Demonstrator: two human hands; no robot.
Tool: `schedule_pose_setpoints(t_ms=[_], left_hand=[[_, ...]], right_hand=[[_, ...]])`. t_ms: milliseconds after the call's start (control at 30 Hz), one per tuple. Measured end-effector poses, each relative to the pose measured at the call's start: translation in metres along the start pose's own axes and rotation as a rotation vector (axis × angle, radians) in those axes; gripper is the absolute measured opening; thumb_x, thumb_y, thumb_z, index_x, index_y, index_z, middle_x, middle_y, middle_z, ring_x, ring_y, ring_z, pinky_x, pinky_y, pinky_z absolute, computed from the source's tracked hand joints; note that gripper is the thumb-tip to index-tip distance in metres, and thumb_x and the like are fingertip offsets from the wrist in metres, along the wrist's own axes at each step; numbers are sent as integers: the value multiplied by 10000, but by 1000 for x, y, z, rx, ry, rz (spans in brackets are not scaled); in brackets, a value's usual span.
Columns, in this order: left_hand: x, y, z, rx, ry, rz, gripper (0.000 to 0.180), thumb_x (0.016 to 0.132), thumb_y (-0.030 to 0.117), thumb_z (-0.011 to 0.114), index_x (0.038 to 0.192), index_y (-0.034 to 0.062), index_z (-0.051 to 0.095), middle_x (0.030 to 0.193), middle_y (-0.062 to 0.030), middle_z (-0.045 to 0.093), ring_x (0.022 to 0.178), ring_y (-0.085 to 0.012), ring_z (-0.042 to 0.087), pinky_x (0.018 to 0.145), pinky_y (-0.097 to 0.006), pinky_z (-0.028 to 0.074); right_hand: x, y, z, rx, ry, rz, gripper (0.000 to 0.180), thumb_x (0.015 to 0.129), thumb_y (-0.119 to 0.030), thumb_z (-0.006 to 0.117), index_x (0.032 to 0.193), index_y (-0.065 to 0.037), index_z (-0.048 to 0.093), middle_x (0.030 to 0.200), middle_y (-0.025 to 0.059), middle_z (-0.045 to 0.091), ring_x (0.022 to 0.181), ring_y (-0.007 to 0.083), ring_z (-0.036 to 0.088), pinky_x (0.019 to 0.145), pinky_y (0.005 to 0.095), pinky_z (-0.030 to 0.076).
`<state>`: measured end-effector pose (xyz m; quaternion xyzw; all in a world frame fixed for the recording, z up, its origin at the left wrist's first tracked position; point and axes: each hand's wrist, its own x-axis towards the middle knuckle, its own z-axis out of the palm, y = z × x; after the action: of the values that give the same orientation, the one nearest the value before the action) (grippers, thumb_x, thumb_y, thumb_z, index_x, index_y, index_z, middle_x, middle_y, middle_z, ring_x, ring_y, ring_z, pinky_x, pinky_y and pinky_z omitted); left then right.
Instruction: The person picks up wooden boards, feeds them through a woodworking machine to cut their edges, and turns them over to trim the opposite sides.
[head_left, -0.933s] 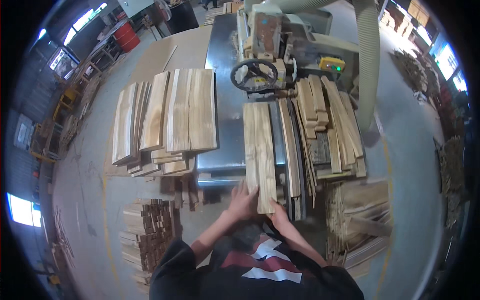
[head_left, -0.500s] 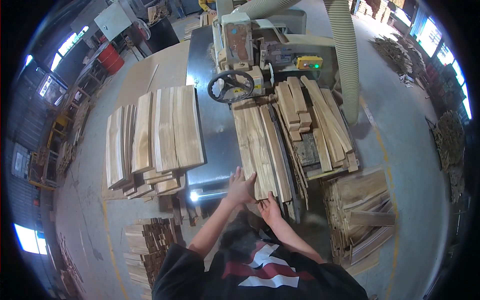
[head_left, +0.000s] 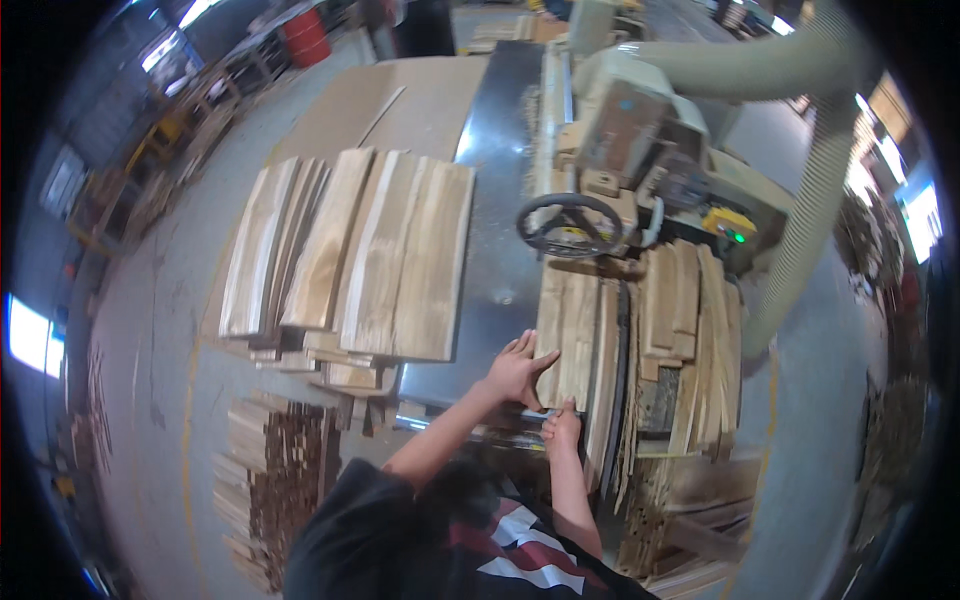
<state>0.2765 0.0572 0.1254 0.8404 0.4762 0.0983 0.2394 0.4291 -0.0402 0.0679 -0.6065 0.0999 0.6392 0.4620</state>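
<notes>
Touching the board (head_left: 573,325) along its left edge, the left hand (head_left: 518,373) is spread wide. The right hand (head_left: 562,430) curls at the board's near end, its grip unclear.

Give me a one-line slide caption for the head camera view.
Left hand and right hand at the near end of a wooden board pointing toward a machine with a black handwheel.

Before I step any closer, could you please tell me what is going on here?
A person is handling a board on the metal table, its far end at the machine. The left hand, fingers spread, is at the board's left edge; the right hand is at its near end. More boards lie at left, strips at right.
</notes>
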Motion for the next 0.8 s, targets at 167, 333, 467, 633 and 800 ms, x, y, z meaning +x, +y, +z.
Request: schedule_pose_setpoints(t_ms=[167,333,467,633,800], left_hand=[[32,-25,-11,-59,63,86,1218,407,524,886,1498,244,422,1503,-339,330,1421,-474,310,1146,-491,314],[52,-49,-17,-198,133,70,1090,465,520,888,1429,184,506,1528,-321,297,1430,-477,287,1151,-521,288],[30,-85,-86,-47,652,-288,847,663,322,861,1399,103,503,1526,-321,280,1416,-517,265,1165,-555,239],[-17,-192,-184,402,983,-766,732,709,298,839,1337,44,559,1505,-354,291,1276,-489,452,1070,-525,389],[-16,-227,-170,306,892,-655,615,793,383,755,1289,49,609,1433,-321,434,1253,-449,490,1006,-491,425]], right_hand=[[10,-14,36,136,-20,-157,532,933,-607,577,700,-165,394,540,-46,340,396,110,291,375,258,221],[31,-53,49,119,-131,-18,507,948,-607,546,696,-189,410,576,-64,355,452,88,313,398,240,237],[35,-74,65,12,-16,-142,500,959,-601,533,711,-182,420,593,-56,378,486,88,343,413,237,256],[50,-83,94,45,-79,-119,489,966,-597,521,733,-178,425,642,-41,438,528,102,403,441,249,298],[83,-111,110,22,-97,-125,478,974,-590,509,762,-167,440,666,-28,479,546,116,454,451,252,320]])
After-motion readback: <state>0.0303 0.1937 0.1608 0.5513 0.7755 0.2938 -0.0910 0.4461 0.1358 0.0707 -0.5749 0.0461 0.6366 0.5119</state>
